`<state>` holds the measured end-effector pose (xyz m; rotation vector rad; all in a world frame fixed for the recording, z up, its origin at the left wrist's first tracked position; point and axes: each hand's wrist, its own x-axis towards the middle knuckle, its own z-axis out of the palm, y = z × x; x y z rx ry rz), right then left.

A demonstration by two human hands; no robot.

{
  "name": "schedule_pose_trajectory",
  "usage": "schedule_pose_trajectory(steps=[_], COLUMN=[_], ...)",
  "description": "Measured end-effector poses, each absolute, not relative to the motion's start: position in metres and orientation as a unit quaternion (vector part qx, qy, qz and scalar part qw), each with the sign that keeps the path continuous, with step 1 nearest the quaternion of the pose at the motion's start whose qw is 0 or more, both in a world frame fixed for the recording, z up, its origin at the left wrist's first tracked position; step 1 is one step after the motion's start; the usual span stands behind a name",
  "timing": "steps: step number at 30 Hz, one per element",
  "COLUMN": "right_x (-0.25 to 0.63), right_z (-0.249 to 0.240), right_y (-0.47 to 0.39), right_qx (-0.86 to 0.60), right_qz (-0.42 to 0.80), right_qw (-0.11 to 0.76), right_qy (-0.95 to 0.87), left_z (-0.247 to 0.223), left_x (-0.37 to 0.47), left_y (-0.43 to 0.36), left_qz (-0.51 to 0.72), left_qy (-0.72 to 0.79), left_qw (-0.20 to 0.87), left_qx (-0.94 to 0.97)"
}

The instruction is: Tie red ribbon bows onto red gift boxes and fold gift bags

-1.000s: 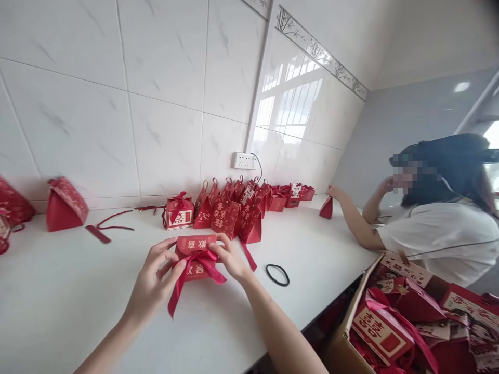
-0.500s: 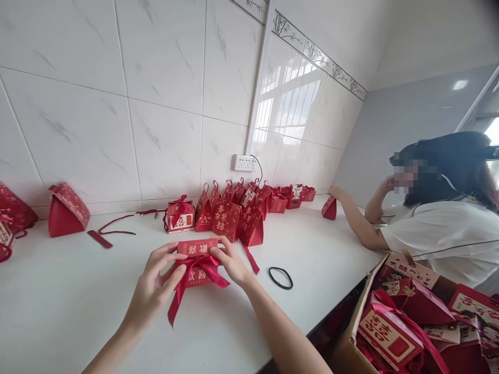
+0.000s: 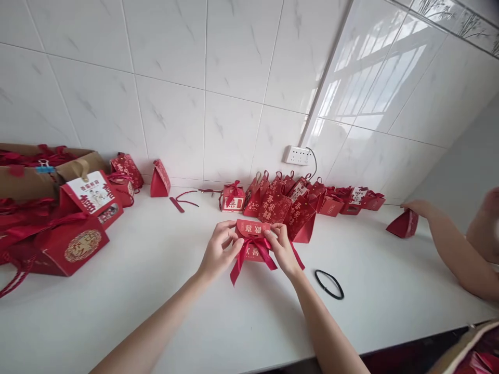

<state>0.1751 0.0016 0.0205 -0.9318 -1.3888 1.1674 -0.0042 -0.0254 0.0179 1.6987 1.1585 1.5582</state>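
Observation:
Between my two hands is a small red gift box with gold characters, tied at its front with a shiny dark-red ribbon bow. My left hand grips the box's left side, thumb against the ribbon. On the opposite side my right hand pinches the edge, its thumb at the bow's right loop. The ribbon's tails hang down over the white tabletop. Just behind the box stands a group of red gift bags with handle loops.
At left are larger red boxes and a cardboard carton of ribboned items. A black elastic band lies to the right. Loose red cord rests near the wall. Far right, another person's hand touches a red box.
My view has turned left, bringing the carton and larger boxes into sight. Both hands still hold the ribboned box. The other person's box has tilted.

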Motion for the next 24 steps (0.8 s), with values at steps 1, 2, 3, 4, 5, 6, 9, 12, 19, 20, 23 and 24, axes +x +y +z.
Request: schedule_pose_trajectory(steps=[1,2,3,4,5,6,9,12,19,20,23,24], right_x=[0.177,0.179,0.181,0.183,0.184,0.184,0.182,0.180,0.184,0.184,0.185,0.185], right_z=[0.022,0.024,0.025,0.026,0.027,0.027,0.025,0.022,0.022,0.022,0.023,0.023], right_y=[0.000,-0.001,-0.002,-0.002,-0.002,-0.002,0.001,0.004,0.009,0.009,0.009,0.009], right_qx=[-0.378,-0.362,-0.345,-0.331,-0.324,-0.324,-0.339,-0.335,-0.301,-0.299,-0.287,-0.285], right_qz=[0.492,0.498,0.503,0.504,0.503,0.500,0.511,0.549,0.617,0.622,0.631,0.633], right_qw=[0.515,0.500,0.482,0.466,0.455,0.454,0.472,0.485,0.506,0.506,0.512,0.513], right_qy=[-0.591,-0.609,-0.629,-0.647,-0.659,-0.662,-0.634,-0.593,-0.521,-0.517,-0.507,-0.505], left_z=[0.017,0.016,0.016,0.015,0.014,0.014,0.013,0.013,0.015,0.016,0.017,0.017], left_x=[-0.003,-0.002,-0.001,0.001,0.002,0.002,0.003,0.002,-0.001,-0.002,-0.004,-0.004], left_y=[-0.026,-0.027,-0.028,-0.028,-0.029,-0.030,-0.031,-0.030,-0.028,-0.028,-0.027,-0.026], left_qz=[0.589,0.600,0.610,0.619,0.624,0.625,0.619,0.610,0.595,0.590,0.578,0.575], left_qy=[0.435,0.438,0.442,0.445,0.447,0.446,0.440,0.444,0.453,0.454,0.458,0.458], left_qw=[0.272,0.264,0.254,0.246,0.242,0.244,0.260,0.269,0.261,0.260,0.257,0.258], left_qx=[0.625,0.615,0.606,0.599,0.594,0.592,0.596,0.599,0.611,0.615,0.625,0.627])
